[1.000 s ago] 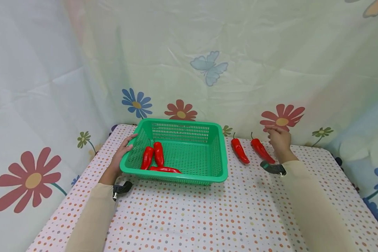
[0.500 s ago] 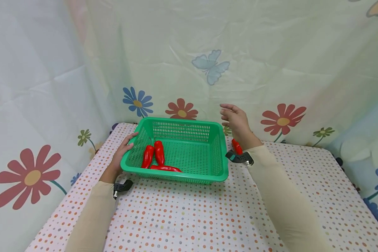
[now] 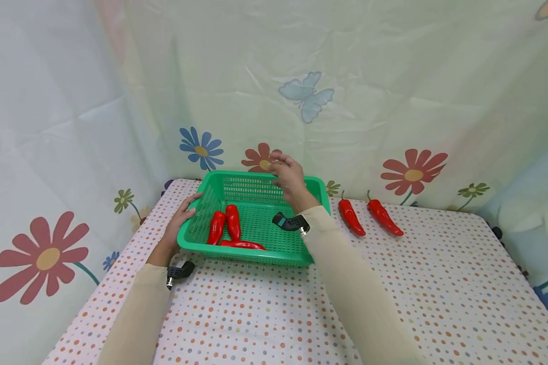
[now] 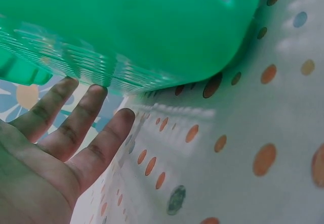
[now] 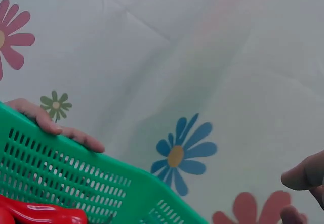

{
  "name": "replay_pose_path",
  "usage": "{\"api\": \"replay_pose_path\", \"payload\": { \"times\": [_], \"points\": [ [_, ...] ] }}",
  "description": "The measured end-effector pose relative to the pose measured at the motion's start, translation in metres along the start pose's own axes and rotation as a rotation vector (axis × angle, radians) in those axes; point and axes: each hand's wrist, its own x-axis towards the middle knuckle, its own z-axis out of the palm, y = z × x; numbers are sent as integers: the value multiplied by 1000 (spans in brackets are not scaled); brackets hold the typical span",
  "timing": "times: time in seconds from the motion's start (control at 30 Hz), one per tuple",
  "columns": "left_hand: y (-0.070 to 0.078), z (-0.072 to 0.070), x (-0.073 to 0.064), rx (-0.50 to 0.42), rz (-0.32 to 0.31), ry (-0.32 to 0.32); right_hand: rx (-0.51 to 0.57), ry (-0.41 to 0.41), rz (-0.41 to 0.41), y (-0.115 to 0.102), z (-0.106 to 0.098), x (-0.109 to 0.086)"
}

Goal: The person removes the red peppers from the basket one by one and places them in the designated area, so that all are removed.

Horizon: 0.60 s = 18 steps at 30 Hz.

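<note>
A green slotted plastic basket (image 3: 251, 256) stands on the table, with three red chili peppers (image 3: 233, 223) inside at its left. My left hand (image 3: 178, 220) rests against the basket's left side; in the right wrist view its fingers (image 5: 81, 139) lie at the rim. The left wrist view shows straight, spread fingers under the basket's side. Over the basket's right half hovers my right hand (image 3: 288, 178), its fingers loosely bent and nothing visible between them. Two more red chili peppers (image 3: 351, 218) lie on the table to the right of the basket.
A dotted cloth covers the table (image 3: 438, 284). Behind it hangs a pale curtain (image 3: 370, 101) printed with flowers and a butterfly. Each wrist carries a small black camera (image 3: 291, 222).
My right hand has moved left from beside the right-hand chili pepper, past both loose peppers, to over the basket. The left hand and all the peppers have stayed in place.
</note>
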Motion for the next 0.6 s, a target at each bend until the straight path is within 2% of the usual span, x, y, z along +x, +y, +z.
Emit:
{"api": "replay_pose_path", "payload": {
  "times": [0.37,0.47,0.6],
  "points": [
    [5,-1,-2,47,5,8,-47,-143,63,30,23,16],
    [6,-1,-1,55,1,9,-91,-207,78,37,29,19],
    [8,0,-1,46,-8,12,-212,-293,96,46,38,21]
  ]
}}
